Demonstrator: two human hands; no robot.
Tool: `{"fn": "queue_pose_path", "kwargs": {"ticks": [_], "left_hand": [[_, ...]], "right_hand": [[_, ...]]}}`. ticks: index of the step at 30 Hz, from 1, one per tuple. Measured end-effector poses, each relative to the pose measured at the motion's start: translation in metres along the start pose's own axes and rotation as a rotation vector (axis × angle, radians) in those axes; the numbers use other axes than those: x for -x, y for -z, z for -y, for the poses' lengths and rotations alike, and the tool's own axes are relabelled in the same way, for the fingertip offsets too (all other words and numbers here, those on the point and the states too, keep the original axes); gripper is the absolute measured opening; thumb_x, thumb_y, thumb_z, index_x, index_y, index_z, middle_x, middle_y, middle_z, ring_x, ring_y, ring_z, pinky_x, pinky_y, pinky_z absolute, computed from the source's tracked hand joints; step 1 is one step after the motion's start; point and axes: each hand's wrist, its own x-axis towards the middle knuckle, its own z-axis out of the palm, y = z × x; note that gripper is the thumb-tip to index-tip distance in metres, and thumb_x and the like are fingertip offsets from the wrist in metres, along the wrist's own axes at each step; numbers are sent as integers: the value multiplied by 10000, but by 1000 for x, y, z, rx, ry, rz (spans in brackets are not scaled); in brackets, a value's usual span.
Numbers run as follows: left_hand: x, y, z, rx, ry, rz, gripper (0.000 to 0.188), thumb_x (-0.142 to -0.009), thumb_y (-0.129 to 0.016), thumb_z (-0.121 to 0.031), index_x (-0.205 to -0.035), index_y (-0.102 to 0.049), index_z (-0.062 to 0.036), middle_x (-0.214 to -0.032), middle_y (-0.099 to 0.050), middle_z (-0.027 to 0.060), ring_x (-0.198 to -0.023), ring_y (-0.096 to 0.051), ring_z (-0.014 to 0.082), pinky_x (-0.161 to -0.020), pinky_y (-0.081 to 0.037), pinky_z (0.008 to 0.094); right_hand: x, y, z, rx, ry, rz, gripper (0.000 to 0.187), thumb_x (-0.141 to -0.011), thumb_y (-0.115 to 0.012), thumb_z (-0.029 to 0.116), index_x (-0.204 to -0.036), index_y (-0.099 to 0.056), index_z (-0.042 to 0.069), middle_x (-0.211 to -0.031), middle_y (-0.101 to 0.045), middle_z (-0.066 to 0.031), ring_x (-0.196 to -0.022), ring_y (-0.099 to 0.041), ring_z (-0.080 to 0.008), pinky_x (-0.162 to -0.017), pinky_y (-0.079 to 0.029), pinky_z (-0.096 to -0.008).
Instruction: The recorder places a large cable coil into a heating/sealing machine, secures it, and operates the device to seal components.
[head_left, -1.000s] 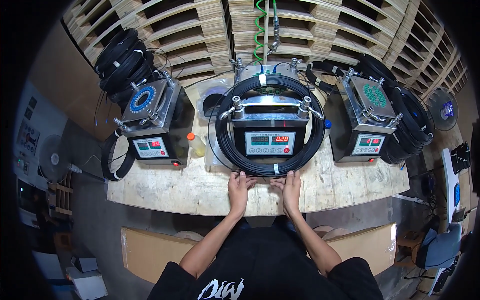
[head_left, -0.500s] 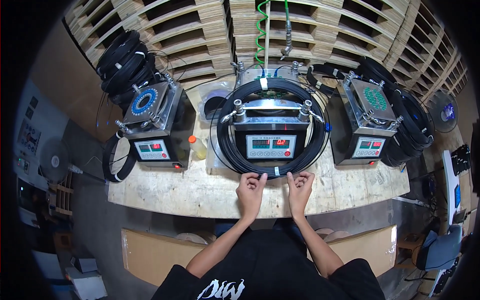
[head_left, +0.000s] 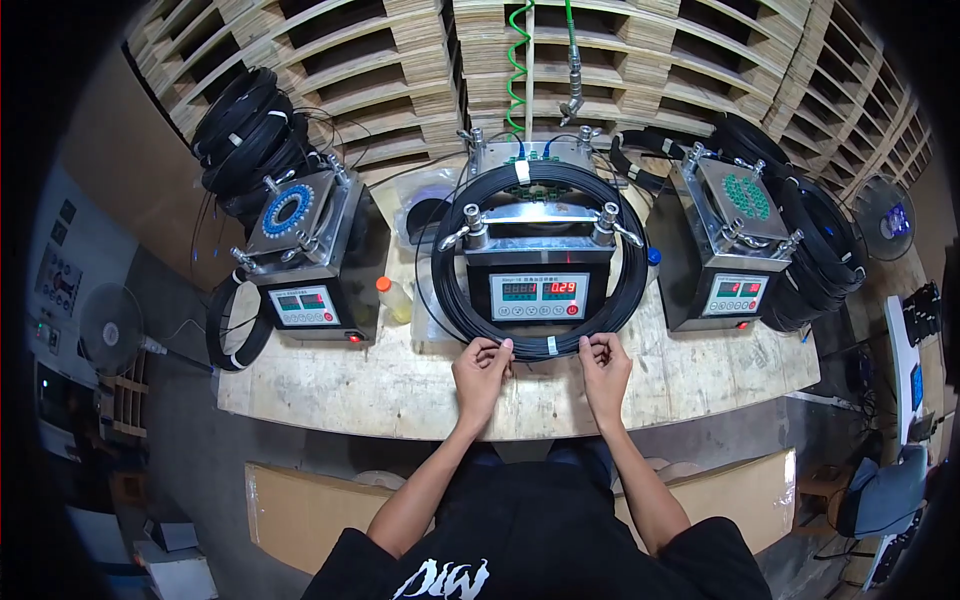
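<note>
A large coil of black cable (head_left: pixel 632 268) with white bands encircles the front of the middle machine (head_left: pixel 535 257), whose panel has red-lit digits. At the coil's near edge, my left hand (head_left: pixel 482 378) grips the cable to the left of a white band, thumb and fingers closed. On the other side of that band my right hand (head_left: pixel 606 380) pinches the same cable. The coil's far side, with another white band, lies over the top of the machine. Blue-tipped cable ends (head_left: pixel 520 148) show behind it.
A left machine (head_left: pixel 345 285) holds a ring of blue pieces; a right machine (head_left: pixel 690 280) holds green ones. A small bottle with an orange cap (head_left: pixel 394 298) stands beside the middle machine. Black cable coils (head_left: pixel 245 130) are piled at the back left. A metal air nozzle (head_left: pixel 571 95) hangs above.
My hands have moved apart along the near edge of the coil, the left one leftward and the right slightly rightward. The coil has shifted a little to the left.
</note>
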Motion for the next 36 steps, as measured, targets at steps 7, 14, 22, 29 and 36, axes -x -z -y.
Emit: {"fn": "queue_pose_path", "kwargs": {"ticks": [7, 14, 22, 29, 36], "left_hand": [[1, 8, -10, 3, 58, -30, 204, -981, -696, -171, -880, -586, -32, -751, -673, 38, -585, -559, 47, -524, -421, 196], [-2, 9, -4, -22, 47, -28, 222, -956, -728, -154, -937, -539, -38, -725, -649, 33, -577, -537, 46, -510, -410, 200], [-25, 13, -56, -27, -127, -61, 439, -918, -766, -191, -1166, -434, -43, -874, -567, 28, -620, -512, 52, -498, -426, 197], [-91, 24, -125, -121, -404, 79, 310, -1006, -651, -192, -1210, -481, -31, -868, -615, 44, -627, -552, 52, -502, -435, 186], [-116, 39, -135, -107, -326, 282, 169, -1030, -607, -159, -1107, -552, -19, -851, -642, 53, -635, -575, 58, -524, -456, 195]], "right_hand": [[-6, -1, -3, -28, 0, -61, 178, -958, -701, 108, -863, -603, -7, -651, -536, 32, -603, -435, -21, -543, -353, -209], [-14, 10, -1, -76, -6, -24, 167, -944, -723, 98, -904, -591, 3, -648, -513, 43, -603, -431, -22, -541, -347, -204], [-65, 48, 24, 7, 63, 41, 213, -955, -717, 117, -843, -558, 29, -631, -435, 82, -582, -339, 4, -512, -253, -202], [-119, 70, 64, 147, 257, 14, 183, -950, -721, 126, -896, -587, 12, -633, -446, 69, -586, -345, -4, -521, -264, -213], [-135, 50, 86, -15, 280, 221, 234, -919, -746, 108, -1089, -623, 4, -791, -606, 29, -689, -503, -23, -611, -409, -205]]}}
